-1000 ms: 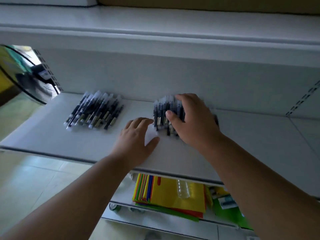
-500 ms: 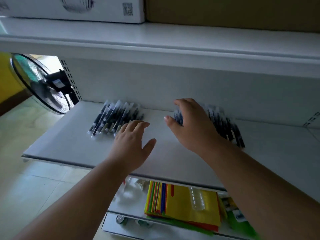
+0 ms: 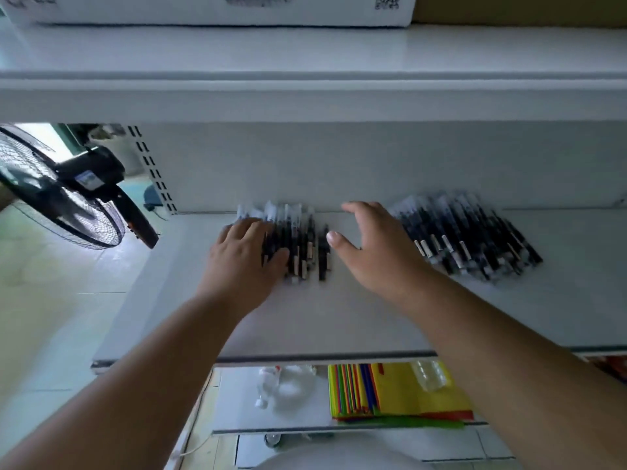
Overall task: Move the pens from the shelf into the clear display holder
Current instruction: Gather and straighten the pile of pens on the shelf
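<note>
Far left we have a black fan (image 3: pixel 64 195) standing off the end of the shelving, tilted, its wire cage facing out over the pale floor. Moving in, our left hand (image 3: pixel 242 262) lies palm down on the white shelf (image 3: pixel 339 320), fingers spread flat over the near-left side of the left bunch of pens (image 3: pixel 295 242); the thumb presses against the pens' lower ends, nothing curled round them. That bunch lies side by side, pointing toward the back wall, one pen (image 3: pixel 323 254) sitting slightly apart on its right edge. Next comes our right hand (image 3: pixel 373 252), raised just above the shelf between the two bunches, fingers open and loosely arched, thumb stretched toward that stray pen, holding nothing. Right of it, the second bunch of pens (image 3: pixel 471 232) fans out on the same shelf, slanting toward the right; it is blurred, so we cannot count them. Up top, a white box (image 3: pixel 210 8) sits on the upper shelf. Down below, a stack of bright coloured folders (image 3: pixel 390 391) rests on the lower shelf.
</note>
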A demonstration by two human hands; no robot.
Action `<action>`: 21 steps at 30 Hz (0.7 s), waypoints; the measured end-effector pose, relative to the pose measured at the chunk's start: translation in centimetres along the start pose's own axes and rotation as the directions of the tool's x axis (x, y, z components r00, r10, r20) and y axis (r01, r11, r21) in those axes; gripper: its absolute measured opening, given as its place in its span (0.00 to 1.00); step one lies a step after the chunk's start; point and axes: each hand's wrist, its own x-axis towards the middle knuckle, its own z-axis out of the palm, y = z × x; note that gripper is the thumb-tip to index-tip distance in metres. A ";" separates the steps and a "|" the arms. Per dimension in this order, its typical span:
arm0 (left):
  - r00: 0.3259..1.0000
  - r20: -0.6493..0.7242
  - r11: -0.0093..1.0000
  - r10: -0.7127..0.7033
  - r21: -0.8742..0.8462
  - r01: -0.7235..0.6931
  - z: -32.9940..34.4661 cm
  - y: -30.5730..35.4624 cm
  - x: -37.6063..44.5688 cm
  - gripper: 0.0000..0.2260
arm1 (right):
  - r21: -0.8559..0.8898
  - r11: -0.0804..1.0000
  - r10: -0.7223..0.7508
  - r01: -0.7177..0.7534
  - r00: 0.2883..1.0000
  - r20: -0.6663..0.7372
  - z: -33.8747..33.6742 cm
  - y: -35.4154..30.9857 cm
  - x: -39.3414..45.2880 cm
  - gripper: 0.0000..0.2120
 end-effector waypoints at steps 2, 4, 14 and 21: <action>0.995 0.050 0.996 -0.085 -0.009 0.086 0.1 -1.3 0.7 0.25 | 0.025 0.999 0.036 -0.037 0.998 0.048 1.3 -0.2 0.1 0.26; 0.980 0.138 0.988 -0.140 -0.049 0.148 0.4 -2.1 1.1 0.29 | 0.025 0.997 0.067 -0.070 0.992 0.104 2.4 -0.4 0.4 0.26; 0.950 0.285 0.989 -0.125 -0.042 0.143 1.1 -2.3 2.0 0.34 | 0.085 0.972 0.198 -0.219 0.958 0.205 4.9 -1.5 3.3 0.25; 0.942 0.334 0.999 -0.021 -0.025 0.031 2.7 0.3 1.7 0.36 | 0.071 0.967 0.223 -0.245 0.947 0.231 4.5 -1.1 3.5 0.26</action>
